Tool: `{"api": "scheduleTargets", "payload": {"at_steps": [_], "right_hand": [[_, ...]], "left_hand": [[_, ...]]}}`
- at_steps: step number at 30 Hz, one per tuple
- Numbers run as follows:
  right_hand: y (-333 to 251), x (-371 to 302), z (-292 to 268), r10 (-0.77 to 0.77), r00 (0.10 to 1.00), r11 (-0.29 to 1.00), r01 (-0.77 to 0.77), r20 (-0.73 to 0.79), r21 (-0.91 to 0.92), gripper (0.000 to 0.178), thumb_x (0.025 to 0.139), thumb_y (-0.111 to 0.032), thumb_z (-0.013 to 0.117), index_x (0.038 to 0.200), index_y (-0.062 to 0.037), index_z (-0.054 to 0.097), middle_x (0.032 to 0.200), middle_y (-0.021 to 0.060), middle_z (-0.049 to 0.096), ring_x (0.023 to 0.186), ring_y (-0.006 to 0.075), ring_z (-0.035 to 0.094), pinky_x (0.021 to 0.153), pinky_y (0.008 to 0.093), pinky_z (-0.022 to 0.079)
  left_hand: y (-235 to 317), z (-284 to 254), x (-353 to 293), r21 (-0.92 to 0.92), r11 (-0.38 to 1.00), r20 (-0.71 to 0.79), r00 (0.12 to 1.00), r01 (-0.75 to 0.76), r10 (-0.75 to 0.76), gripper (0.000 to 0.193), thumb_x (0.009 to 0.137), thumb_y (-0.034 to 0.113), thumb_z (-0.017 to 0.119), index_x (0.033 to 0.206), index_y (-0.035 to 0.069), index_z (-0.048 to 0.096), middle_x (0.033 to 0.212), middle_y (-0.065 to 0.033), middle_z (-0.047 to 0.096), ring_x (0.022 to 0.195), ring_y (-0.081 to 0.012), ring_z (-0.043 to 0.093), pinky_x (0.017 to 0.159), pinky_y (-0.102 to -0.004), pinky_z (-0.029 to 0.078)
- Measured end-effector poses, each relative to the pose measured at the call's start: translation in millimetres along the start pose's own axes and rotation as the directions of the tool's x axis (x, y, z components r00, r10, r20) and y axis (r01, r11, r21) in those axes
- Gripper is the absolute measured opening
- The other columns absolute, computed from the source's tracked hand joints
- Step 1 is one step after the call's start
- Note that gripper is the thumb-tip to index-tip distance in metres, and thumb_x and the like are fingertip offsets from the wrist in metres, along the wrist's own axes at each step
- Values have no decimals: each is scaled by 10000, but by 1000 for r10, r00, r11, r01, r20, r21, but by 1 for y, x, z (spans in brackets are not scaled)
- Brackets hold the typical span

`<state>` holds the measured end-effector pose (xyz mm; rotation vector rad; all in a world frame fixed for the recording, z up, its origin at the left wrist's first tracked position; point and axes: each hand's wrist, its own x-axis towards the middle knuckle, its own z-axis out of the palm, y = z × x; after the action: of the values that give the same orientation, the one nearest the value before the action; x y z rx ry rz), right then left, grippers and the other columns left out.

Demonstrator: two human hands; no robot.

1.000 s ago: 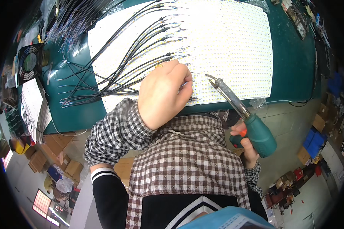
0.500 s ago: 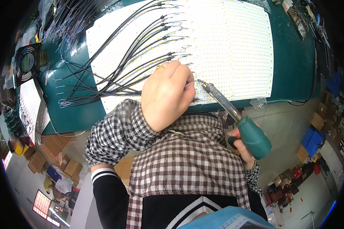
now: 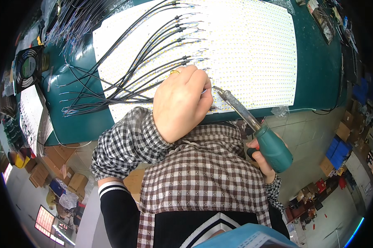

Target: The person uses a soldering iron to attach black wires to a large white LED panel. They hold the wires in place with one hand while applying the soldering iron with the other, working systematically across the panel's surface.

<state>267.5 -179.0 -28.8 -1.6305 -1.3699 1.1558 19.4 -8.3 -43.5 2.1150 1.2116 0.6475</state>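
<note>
My right hand (image 3: 262, 159) is wrapped round the green handle of a soldering iron (image 3: 273, 149), mostly hidden behind it. The iron's tip points up and left, close to my left fingertips at the white LED panel (image 3: 252, 53). Over the panel's near part, my left hand (image 3: 182, 101) is closed in a pinch on a thin wire (image 3: 203, 91), whose end is hard to see. Black cables (image 3: 145, 62) with stripped, coloured wire ends run across the panel, several ending in a column near its middle.
The panel lies on a green table (image 3: 318, 70). A small black fan (image 3: 29, 66) stands at the left, near a stack of white panels (image 3: 31, 115). More loose cables (image 3: 77, 29) lie at the far left. Cardboard boxes (image 3: 77, 182) sit on the floor.
The soldering iron has shifted very slightly left, its tip a little nearer my left fingertips. My left hand keeps its place and its pinch.
</note>
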Motion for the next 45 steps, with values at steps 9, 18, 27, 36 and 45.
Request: {"api": "scheduleTargets", "payload": {"at_steps": [9, 18, 27, 36, 45], "right_hand": [[-6, 0, 5, 91, 995, 990, -87, -37, 112, 604, 765, -203, 904, 1231, 78, 644, 879, 72, 761, 820, 161, 726, 808, 325, 570], [-1, -9, 2, 135, 988, 983, -124, -77, 133, 419, 806, -331, 874, 1032, 0, 748, 916, 76, 768, 873, 228, 718, 850, 365, 561], [-2, -9, 4, 160, 984, 968, -140, -81, 209, 392, 815, -295, 865, 1023, 11, 737, 915, 85, 757, 849, 225, 713, 816, 357, 560], [9, -9, 2, 175, 976, 909, -110, -129, 401, 559, 850, -258, 850, 1217, 79, 597, 931, 137, 733, 879, 231, 726, 821, 366, 596], [8, 5, 5, 125, 989, 919, -83, -83, 386, 553, 944, -340, 692, 1249, 103, 562, 1019, 146, 636, 932, 261, 654, 857, 420, 566]], "left_hand": [[1, 0, 0, 8, 1000, -1, 1000, 7, -6, 138, 778, 0, 712, 829, 65, 601, 757, -65, 575, 688, -251, 594, 610, -368, 467], [1, 1, 0, 12, 1000, -1, 1000, 10, -10, 139, 774, 2, 712, 827, 66, 600, 753, -62, 576, 682, -252, 590, 608, -369, 467], [2, 0, -2, 9, 1000, 8, 1000, 11, -11, 135, 784, 9, 719, 852, 63, 615, 778, -68, 583, 704, -257, 597, 627, -373, 473], [9, -34, -42, 104, 970, 81, 974, -220, 212, 312, 773, 22, 834, 1050, 34, 691, 992, -109, 658, 886, -296, 645, 731, -390, 517], [7, -34, -29, 300, 913, 81, 961, -277, 265, 294, 773, 47, 820, 1043, 46, 704, 916, -54, 673, 796, -260, 661, 648, -377, 512]]}}
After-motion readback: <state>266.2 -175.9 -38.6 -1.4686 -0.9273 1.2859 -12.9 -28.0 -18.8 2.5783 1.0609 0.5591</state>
